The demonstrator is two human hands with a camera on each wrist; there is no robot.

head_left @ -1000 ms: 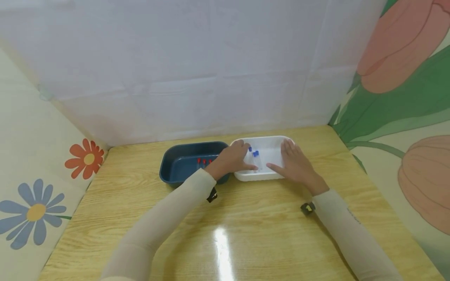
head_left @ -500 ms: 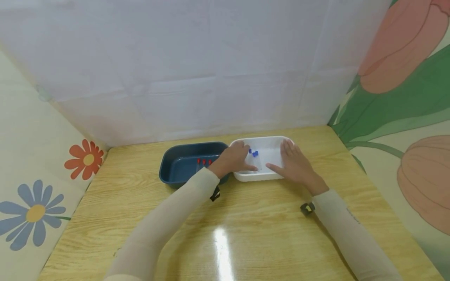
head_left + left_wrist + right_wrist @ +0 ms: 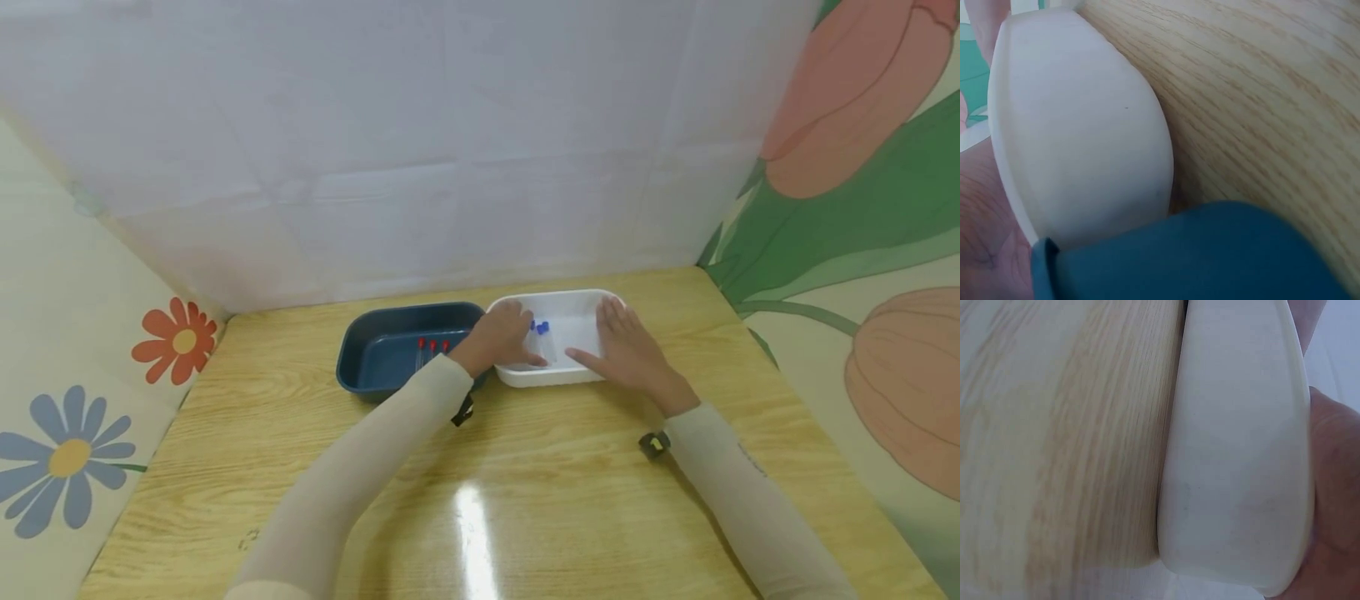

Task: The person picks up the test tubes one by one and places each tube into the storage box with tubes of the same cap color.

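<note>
A white tray (image 3: 557,377) stands toward the back of the table, with several clear tubes with blue caps (image 3: 542,328) lying in its left part. Over the tray's left end is my left hand (image 3: 501,335), its thumb stretched toward the lower ends of the tubes and its fingers by the caps, partly hiding them. My right hand (image 3: 632,350) lies over the right end, fingers straight and thumb spread into the tray. The left wrist view shows the outer wall of the white tray (image 3: 1085,131), with the left palm (image 3: 982,212) beside its rim. In the right wrist view the right palm (image 3: 1338,487) is at the rim.
A dark blue tray (image 3: 360,385) stands close against the left of the white one and holds several red-capped tubes (image 3: 432,346), partly covered by the left forearm. Behind the wooden table (image 3: 570,500) hangs a white cloth (image 3: 465,150).
The blue-capped tubes have settled lower in the white tray, their caps shifting slightly. Both hands stay nearly in place; the left wrist has turned a little to the right.
</note>
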